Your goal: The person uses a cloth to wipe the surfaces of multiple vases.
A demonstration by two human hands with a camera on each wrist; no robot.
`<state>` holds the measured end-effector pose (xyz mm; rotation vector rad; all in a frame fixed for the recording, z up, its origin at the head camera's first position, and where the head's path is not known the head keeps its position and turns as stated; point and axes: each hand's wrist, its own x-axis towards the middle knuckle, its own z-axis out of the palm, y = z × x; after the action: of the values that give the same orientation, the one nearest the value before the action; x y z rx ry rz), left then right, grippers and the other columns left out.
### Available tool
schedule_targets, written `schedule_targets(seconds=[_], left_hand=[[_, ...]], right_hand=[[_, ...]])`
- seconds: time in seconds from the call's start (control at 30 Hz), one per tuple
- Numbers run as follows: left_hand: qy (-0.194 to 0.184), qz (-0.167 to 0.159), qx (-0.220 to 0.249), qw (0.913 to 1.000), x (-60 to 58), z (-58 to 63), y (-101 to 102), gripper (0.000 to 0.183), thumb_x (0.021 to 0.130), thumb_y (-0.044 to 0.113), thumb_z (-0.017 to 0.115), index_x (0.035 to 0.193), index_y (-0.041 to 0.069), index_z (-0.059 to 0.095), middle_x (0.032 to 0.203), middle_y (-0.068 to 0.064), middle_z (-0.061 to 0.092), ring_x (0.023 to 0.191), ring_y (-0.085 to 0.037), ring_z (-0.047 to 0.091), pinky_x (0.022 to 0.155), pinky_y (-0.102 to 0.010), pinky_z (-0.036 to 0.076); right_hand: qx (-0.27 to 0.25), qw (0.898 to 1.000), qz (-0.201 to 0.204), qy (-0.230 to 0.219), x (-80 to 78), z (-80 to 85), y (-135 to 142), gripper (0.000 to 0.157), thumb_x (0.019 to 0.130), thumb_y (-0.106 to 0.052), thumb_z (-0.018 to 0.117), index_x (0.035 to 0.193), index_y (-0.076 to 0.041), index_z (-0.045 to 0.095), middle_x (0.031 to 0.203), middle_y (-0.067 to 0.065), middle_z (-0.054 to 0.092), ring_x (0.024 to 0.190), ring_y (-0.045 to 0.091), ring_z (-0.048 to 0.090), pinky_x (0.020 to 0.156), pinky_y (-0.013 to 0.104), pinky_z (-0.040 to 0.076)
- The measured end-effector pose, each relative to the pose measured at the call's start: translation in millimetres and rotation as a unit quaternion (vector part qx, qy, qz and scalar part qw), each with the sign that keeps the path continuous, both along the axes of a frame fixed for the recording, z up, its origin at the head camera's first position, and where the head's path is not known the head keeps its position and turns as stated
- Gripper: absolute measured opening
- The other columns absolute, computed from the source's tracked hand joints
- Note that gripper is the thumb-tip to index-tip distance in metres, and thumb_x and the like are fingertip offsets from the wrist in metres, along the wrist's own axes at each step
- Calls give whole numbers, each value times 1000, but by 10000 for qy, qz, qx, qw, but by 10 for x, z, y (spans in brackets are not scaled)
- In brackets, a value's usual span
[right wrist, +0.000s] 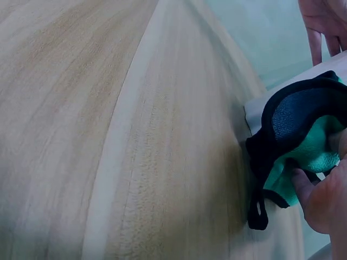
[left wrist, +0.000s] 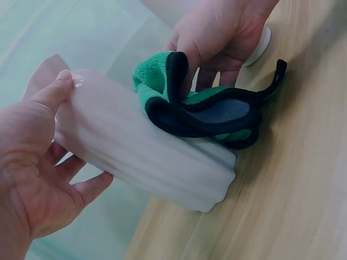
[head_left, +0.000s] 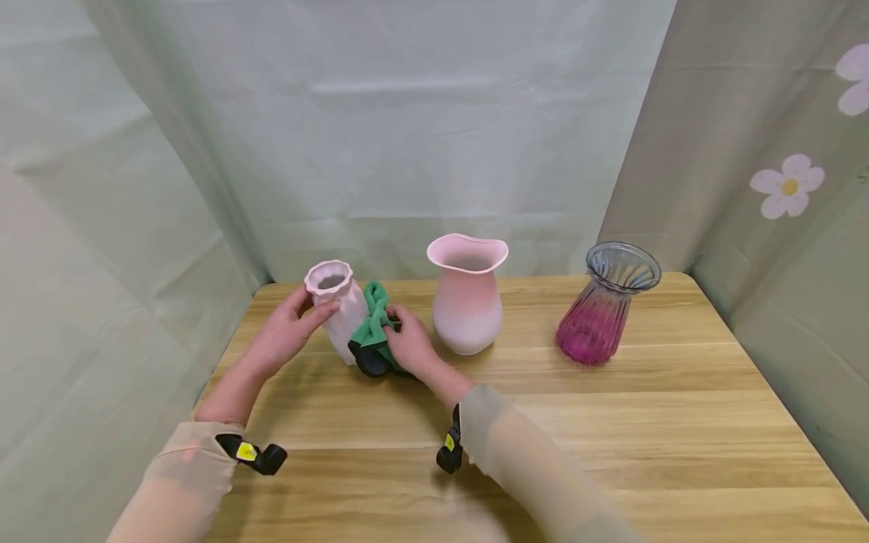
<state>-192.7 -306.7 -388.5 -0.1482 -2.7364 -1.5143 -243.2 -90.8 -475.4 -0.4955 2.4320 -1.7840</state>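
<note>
A pale pink vase (head_left: 344, 320) with a scalloped rim stands at the left of the wooden table, tilted a little. My left hand (head_left: 281, 332) grips it just below the rim, thumb on the near side and fingers round the far side. With my right hand (head_left: 410, 343) I pinch a bunched green cloth (head_left: 372, 326) and hold it against the vase's right side. In the left wrist view the cloth (left wrist: 206, 111) shows black edging, a dark grey face and a hanging loop, and lies over the vase's lower body (left wrist: 179, 168).
Right of my right hand stands a larger pink-and-white vase (head_left: 468, 309) with a wavy flared mouth. Farther right is a ribbed glass vase (head_left: 597, 317), grey above and magenta below. Behind the wooden table (head_left: 652, 430) hangs a pale curtain (head_left: 421, 136).
</note>
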Motion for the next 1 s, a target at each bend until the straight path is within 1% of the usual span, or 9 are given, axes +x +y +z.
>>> schedule_targets(seconds=[0.13, 0.27, 0.47, 0.6, 0.77, 1.0], left_hand=[[177, 69, 108, 9998, 5, -11, 56, 76, 101, 45, 63, 162, 14, 28, 158, -18, 37, 147, -37, 30, 111, -61, 37], [325, 327, 337, 9984, 28, -18, 124, 84, 99, 40, 68, 162, 9, 23, 160, -18, 30, 147, -40, 29, 111, -60, 38], [379, 658, 427, 9962, 44, -31, 227, 97, 92, 40, 78, 158, 0, 18, 156, -23, 23, 145, -41, 29, 111, -57, 40], [490, 856, 477, 9940, 49, -36, 262, 97, 91, 38, 80, 155, -3, 20, 153, -25, 25, 142, -42, 33, 110, -56, 42], [566, 1042, 426, 9920, 62, -40, 279, 96, 90, 37, 81, 152, -6, 22, 150, -25, 28, 137, -40, 37, 107, -52, 45], [605, 1235, 394, 9897, 80, -40, 296, 93, 89, 35, 82, 150, -6, 25, 147, -25, 30, 133, -37, 40, 105, -47, 46]], right_hand=[[-34, 10000, -46, 5, 14, 4, 10, 22, 103, -10, 59, 124, -8, 63, 127, 10, 65, 118, 24, 61, 98, 37, 51], [21, 10000, -57, 21, 25, -5, 11, 25, 104, -11, 58, 128, -8, 62, 130, 10, 64, 120, 24, 60, 100, 37, 51], [-34, 10000, -75, 43, 44, 8, 57, 27, 104, -12, 55, 131, -9, 61, 132, 10, 63, 124, 25, 57, 104, 39, 48], [17, 9997, -218, 142, 69, 61, 122, 27, 103, -12, 55, 130, -10, 60, 131, 11, 63, 124, 25, 57, 104, 40, 48], [-84, 9989, -320, 319, 98, 136, 186, 27, 102, -9, 55, 128, -7, 60, 130, 11, 64, 123, 25, 59, 103, 39, 48], [-107, 9982, -290, 522, 128, 188, 205, 25, 102, -7, 55, 127, -5, 59, 129, 11, 64, 121, 25, 60, 103, 38, 48]])
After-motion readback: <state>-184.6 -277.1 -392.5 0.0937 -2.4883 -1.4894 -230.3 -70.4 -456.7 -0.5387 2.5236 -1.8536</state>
